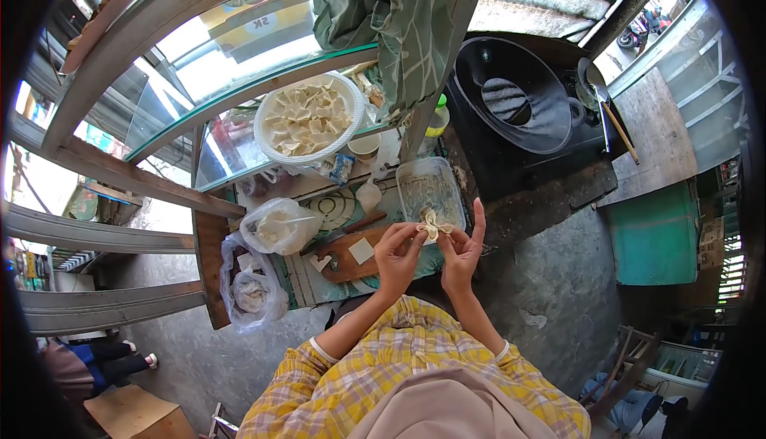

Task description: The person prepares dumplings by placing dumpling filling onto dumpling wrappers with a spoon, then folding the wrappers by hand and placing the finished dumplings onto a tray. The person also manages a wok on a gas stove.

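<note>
Between my two hands is a pale folded wonton. My left hand pinches its left side with thumb and fingers. The right side is pinched by my right hand, whose index finger points up. Just behind the wonton stands a clear plastic tub with smears of something on its bottom. On a small wooden board to the left lies a square wrapper, with another pale piece of dough at the board's left end. A knife with a brown handle rests behind the board.
A white basket of folded wontons sits at the back left. Plastic bags stand left of the board. At the back right is a black wok on a stove, with a spatula beside it. Glass shelving rises at left.
</note>
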The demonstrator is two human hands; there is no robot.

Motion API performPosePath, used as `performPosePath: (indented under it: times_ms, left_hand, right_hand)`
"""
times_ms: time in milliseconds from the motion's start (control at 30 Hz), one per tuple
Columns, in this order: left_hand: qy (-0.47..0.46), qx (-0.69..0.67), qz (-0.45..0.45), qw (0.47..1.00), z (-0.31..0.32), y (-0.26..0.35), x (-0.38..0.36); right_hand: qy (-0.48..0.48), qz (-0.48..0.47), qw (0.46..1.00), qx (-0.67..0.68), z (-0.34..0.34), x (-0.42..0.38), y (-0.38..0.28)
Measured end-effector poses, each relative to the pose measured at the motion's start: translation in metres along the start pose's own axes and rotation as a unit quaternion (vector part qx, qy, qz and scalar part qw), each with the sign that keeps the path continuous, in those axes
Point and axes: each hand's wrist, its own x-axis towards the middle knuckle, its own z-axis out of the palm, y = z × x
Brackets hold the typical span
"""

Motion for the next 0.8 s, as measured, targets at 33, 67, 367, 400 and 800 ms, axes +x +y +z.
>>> performPosePath:
  times_ms: [33, 67, 367, 400, 800]
  left_hand:
    - [-0.007, -0.003, -0.003, 1.0, -0.001, 0.001, 0.0]
    - [-0.015, -0.005, -0.006, 1.0, -0.002, 0.002, 0.0]
    - [-0.005, -0.078, -0.07, 0.994, -0.003, -0.004, -0.002]
    - [-0.004, -0.094, -0.074, 0.993, -0.003, -0.004, -0.002]
    - [0.042, -0.097, -0.11, 0.988, -0.001, -0.008, -0.009]
  right_hand:
    - [-0.003, 0.0, 1.0, -0.004, -0.001, 0.0, 0.001]
    - [-0.01, 0.005, 1.0, -0.004, -0.002, 0.001, 0.001]
    - [-0.003, 0.107, 0.982, 0.158, -0.002, 0.002, 0.011]
    - [0.002, 0.12, 0.978, 0.17, -0.002, 0.002, 0.013]
    - [0.047, 0.179, 0.964, 0.191, -0.004, -0.004, 0.021]
